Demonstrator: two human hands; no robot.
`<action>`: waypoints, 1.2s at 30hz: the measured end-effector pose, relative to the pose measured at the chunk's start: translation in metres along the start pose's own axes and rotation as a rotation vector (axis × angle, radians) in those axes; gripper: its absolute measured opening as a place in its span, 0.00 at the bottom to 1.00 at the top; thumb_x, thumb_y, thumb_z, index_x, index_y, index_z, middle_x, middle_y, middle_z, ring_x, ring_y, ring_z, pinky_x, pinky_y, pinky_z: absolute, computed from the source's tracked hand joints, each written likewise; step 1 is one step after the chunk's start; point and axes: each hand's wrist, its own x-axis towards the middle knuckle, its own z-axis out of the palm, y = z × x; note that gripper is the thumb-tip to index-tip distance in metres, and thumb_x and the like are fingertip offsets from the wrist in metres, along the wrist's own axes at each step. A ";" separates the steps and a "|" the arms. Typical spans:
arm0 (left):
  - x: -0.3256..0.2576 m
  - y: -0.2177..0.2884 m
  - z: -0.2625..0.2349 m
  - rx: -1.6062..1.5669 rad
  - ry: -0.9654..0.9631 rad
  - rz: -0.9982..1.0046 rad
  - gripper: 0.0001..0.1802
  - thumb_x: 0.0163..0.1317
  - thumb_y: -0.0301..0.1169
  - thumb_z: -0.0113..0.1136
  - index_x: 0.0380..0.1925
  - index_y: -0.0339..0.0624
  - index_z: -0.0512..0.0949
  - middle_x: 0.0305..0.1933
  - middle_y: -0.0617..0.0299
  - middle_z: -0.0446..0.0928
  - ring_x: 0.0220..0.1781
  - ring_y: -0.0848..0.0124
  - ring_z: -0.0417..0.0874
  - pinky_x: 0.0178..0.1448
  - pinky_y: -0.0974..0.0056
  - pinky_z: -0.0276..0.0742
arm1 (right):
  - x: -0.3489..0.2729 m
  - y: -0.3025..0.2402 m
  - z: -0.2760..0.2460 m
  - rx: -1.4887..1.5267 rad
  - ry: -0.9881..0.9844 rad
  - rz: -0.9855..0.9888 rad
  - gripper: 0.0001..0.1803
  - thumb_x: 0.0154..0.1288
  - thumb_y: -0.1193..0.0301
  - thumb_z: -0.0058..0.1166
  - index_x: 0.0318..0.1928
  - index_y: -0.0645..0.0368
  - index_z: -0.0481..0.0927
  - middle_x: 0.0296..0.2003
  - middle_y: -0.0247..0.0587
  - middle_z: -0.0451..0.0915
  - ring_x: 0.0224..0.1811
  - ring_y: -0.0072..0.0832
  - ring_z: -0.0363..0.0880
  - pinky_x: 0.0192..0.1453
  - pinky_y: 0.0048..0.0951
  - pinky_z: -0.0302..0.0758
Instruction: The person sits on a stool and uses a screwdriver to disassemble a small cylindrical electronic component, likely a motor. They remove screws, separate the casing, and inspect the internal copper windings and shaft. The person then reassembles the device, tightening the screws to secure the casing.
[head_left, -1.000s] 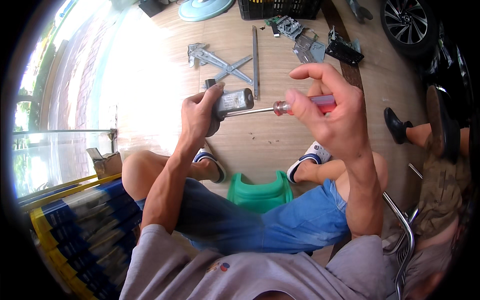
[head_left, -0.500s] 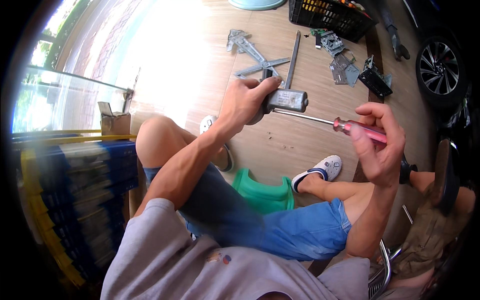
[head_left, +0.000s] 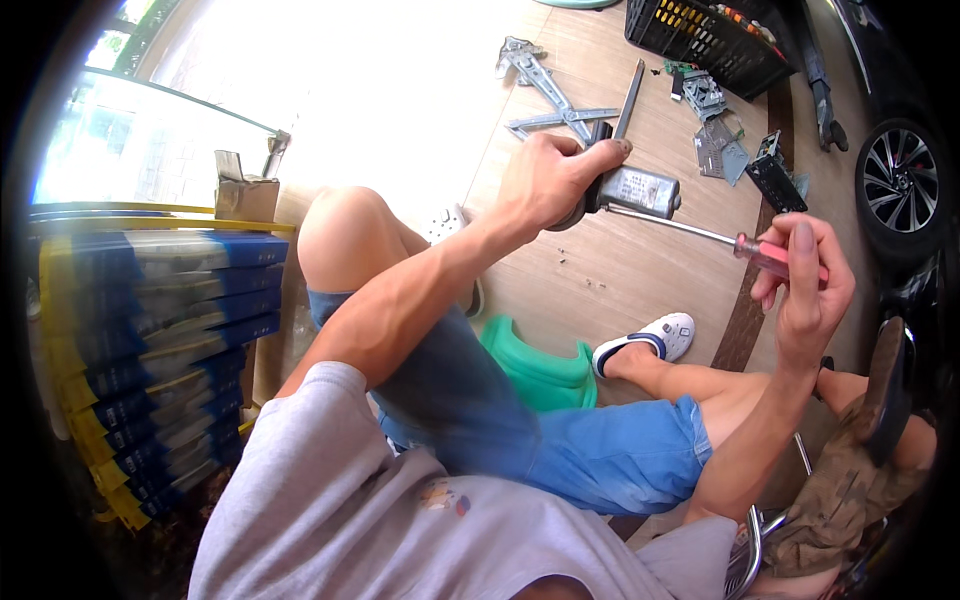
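Observation:
My left hand (head_left: 548,180) is closed around the black housing of a small electric motor (head_left: 640,192), whose silver metal can sticks out to the right with a printed label on it. In my right hand (head_left: 808,275) is a screwdriver (head_left: 768,257) with a translucent red handle, gripped between thumb and fingers. Its long shaft points left, and the tip meets the underside of the motor near the black housing. Just where the tip sits is hidden. Beyond my left hand, a scissor-type metal window regulator (head_left: 560,100) lies on the floor, with a metal bar (head_left: 630,98) beside it.
Circuit boards and metal plates (head_left: 718,145), a black boxy part (head_left: 776,175) and a black crate (head_left: 690,35) lie ahead. A green plastic stool (head_left: 540,370) is between my legs. Stacked blue-yellow boxes (head_left: 190,330) stand left; a car wheel (head_left: 900,170) and another person's leg (head_left: 860,385) are right.
Both hands, with the motor and screwdriver, sit further right in the picture; the whole scene has shifted too as the view turned. My right fingers have changed position on the screwdriver handle.

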 end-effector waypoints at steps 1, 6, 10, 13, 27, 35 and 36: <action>0.001 -0.002 -0.002 -0.030 0.003 0.001 0.34 0.52 0.60 0.64 0.17 0.32 0.82 0.14 0.59 0.75 0.18 0.74 0.75 0.25 0.65 0.69 | 0.000 -0.001 0.003 0.005 -0.004 0.005 0.08 0.70 0.72 0.55 0.42 0.65 0.79 0.29 0.36 0.80 0.21 0.15 0.74 0.25 0.16 0.68; 0.001 0.001 0.001 -0.123 -0.009 0.013 0.32 0.54 0.57 0.64 0.18 0.33 0.84 0.15 0.61 0.76 0.17 0.76 0.74 0.23 0.66 0.67 | 0.004 0.002 0.016 -0.065 0.057 -0.294 0.11 0.71 0.71 0.54 0.49 0.65 0.77 0.35 0.41 0.83 0.22 0.15 0.74 0.25 0.16 0.69; -0.001 0.003 0.000 -0.130 -0.016 -0.035 0.32 0.55 0.57 0.64 0.19 0.34 0.84 0.16 0.61 0.77 0.18 0.76 0.74 0.23 0.66 0.67 | 0.000 0.001 0.007 0.038 0.007 -0.129 0.17 0.70 0.74 0.54 0.56 0.67 0.74 0.41 0.46 0.82 0.25 0.16 0.73 0.26 0.17 0.68; -0.004 0.004 0.000 -0.119 -0.016 -0.037 0.31 0.55 0.56 0.64 0.20 0.34 0.84 0.16 0.61 0.77 0.18 0.77 0.74 0.23 0.67 0.67 | -0.001 -0.004 0.012 -0.019 0.079 0.000 0.18 0.70 0.74 0.53 0.57 0.68 0.73 0.43 0.48 0.81 0.26 0.17 0.73 0.26 0.17 0.67; -0.005 0.009 0.004 -0.209 -0.116 -0.109 0.28 0.62 0.53 0.58 0.33 0.34 0.82 0.21 0.58 0.77 0.19 0.74 0.77 0.22 0.70 0.71 | 0.003 0.003 0.019 0.012 0.187 -0.219 0.20 0.66 0.74 0.56 0.57 0.69 0.73 0.37 0.44 0.84 0.26 0.17 0.77 0.28 0.16 0.70; -0.005 0.006 0.003 -0.251 -0.129 -0.090 0.27 0.63 0.53 0.56 0.35 0.36 0.81 0.21 0.59 0.77 0.19 0.75 0.77 0.22 0.70 0.70 | 0.004 0.003 0.020 0.062 0.253 -0.220 0.19 0.66 0.74 0.56 0.56 0.69 0.73 0.37 0.46 0.84 0.27 0.19 0.79 0.28 0.17 0.72; -0.005 0.005 0.003 -0.259 -0.135 -0.085 0.26 0.63 0.53 0.56 0.35 0.37 0.80 0.21 0.59 0.77 0.19 0.75 0.77 0.22 0.69 0.70 | 0.004 0.003 0.019 0.088 0.252 -0.229 0.19 0.66 0.74 0.55 0.55 0.69 0.74 0.37 0.46 0.84 0.26 0.19 0.79 0.28 0.17 0.72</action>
